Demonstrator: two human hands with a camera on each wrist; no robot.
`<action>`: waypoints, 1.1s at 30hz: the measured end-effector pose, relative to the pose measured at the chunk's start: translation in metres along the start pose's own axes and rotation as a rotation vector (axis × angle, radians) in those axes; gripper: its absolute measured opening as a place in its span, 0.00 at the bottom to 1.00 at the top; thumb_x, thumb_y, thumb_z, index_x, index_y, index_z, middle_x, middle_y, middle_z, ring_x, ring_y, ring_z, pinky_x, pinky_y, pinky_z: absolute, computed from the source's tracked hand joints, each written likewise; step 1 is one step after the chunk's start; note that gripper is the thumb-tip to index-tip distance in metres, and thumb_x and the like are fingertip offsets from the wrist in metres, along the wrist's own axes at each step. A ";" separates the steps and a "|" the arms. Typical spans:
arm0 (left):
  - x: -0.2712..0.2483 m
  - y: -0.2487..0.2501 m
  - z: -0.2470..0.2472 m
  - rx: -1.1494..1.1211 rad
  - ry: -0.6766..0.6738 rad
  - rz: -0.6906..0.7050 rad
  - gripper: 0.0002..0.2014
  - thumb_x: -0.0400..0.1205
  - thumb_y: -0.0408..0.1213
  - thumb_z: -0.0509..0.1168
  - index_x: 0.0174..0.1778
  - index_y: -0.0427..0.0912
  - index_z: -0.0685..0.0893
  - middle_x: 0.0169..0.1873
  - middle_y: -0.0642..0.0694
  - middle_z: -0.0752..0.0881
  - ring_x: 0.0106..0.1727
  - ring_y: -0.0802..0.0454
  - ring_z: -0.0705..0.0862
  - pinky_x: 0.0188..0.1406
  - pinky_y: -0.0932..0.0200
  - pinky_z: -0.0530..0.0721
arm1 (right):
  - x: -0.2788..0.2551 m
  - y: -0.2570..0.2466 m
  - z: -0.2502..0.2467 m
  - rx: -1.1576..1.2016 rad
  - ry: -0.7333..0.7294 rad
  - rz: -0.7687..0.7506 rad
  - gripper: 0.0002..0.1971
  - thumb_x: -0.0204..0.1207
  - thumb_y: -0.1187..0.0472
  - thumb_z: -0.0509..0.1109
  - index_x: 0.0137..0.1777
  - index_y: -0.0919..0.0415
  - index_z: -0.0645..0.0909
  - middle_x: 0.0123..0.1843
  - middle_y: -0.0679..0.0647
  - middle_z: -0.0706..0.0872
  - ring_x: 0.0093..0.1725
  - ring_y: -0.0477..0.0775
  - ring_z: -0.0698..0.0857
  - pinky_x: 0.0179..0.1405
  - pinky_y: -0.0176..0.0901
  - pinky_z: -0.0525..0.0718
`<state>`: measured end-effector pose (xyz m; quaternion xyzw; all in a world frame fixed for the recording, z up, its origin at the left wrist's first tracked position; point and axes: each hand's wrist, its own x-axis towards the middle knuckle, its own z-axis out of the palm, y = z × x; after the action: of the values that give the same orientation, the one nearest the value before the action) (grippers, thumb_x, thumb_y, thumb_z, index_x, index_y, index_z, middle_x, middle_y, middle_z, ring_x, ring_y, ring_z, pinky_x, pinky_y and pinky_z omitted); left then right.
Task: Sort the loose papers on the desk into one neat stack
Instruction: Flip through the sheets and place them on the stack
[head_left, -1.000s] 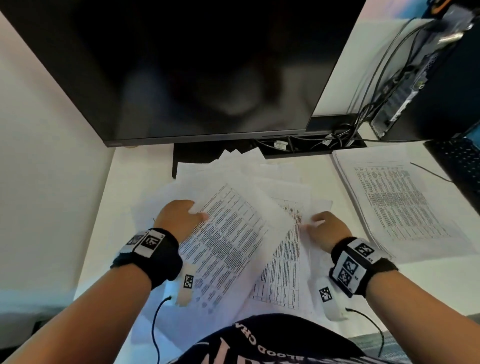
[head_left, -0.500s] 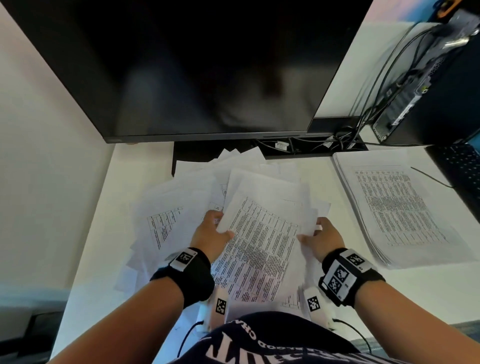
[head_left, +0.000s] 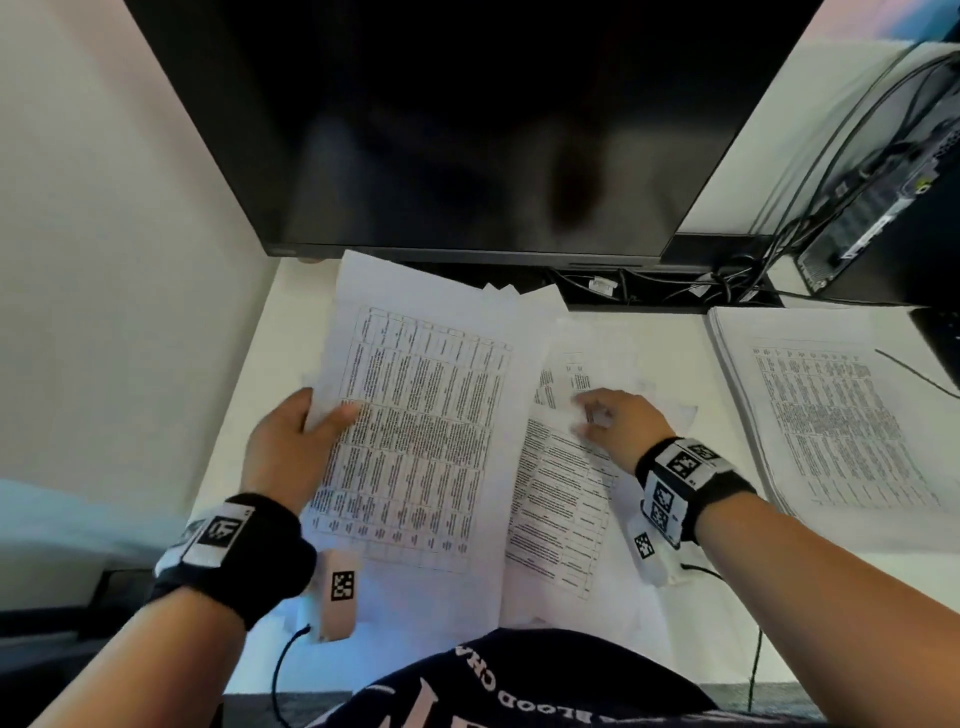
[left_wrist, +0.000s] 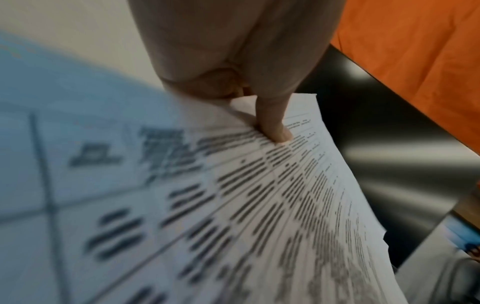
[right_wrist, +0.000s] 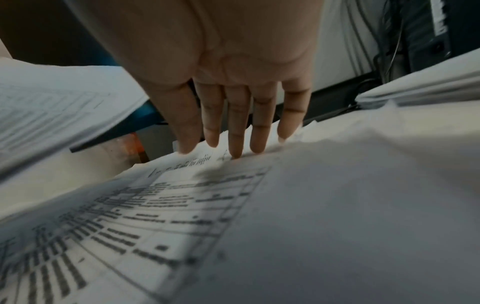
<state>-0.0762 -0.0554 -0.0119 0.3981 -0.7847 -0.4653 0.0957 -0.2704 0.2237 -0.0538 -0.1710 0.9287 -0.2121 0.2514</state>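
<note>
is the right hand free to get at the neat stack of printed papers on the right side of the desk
Probably yes. The right hand lies open with straight fingers on the loose white printed sheets, holding nothing, and bare white desk separates it from the neat stack of printed papers; nothing stands between them.

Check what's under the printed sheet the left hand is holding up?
More loose white papers poke out behind the lifted printed table sheet, pinched by the left hand. Another printed page lies right of it. Whatever lies directly beneath is hidden.

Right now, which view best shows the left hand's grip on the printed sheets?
Left wrist: the left hand pinches the printed sheets, thumb on top. Head view shows the hold from behind. Right wrist view shows only the sheets' edge.
</note>
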 end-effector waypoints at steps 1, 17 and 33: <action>0.001 -0.005 -0.007 -0.012 0.006 -0.002 0.09 0.78 0.48 0.70 0.48 0.47 0.84 0.41 0.51 0.90 0.45 0.45 0.89 0.48 0.44 0.87 | 0.001 -0.007 0.002 -0.066 -0.020 0.001 0.22 0.73 0.47 0.72 0.67 0.43 0.76 0.62 0.49 0.82 0.63 0.55 0.80 0.67 0.55 0.75; -0.001 -0.032 -0.044 -0.232 0.223 -0.011 0.11 0.80 0.37 0.69 0.58 0.53 0.83 0.45 0.51 0.87 0.44 0.56 0.85 0.38 0.60 0.81 | 0.002 -0.065 0.027 -0.038 -0.198 0.142 0.26 0.76 0.50 0.71 0.71 0.59 0.74 0.70 0.55 0.79 0.66 0.56 0.79 0.63 0.44 0.76; 0.007 -0.042 -0.034 -0.224 0.129 -0.050 0.07 0.80 0.38 0.69 0.50 0.55 0.84 0.44 0.55 0.89 0.49 0.53 0.87 0.44 0.58 0.82 | -0.025 -0.071 0.048 0.190 -0.025 0.341 0.21 0.81 0.62 0.65 0.72 0.63 0.69 0.69 0.58 0.79 0.62 0.57 0.80 0.50 0.39 0.75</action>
<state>-0.0406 -0.0932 -0.0280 0.4335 -0.7100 -0.5257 0.1779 -0.2091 0.1596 -0.0470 0.0105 0.9168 -0.2513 0.3101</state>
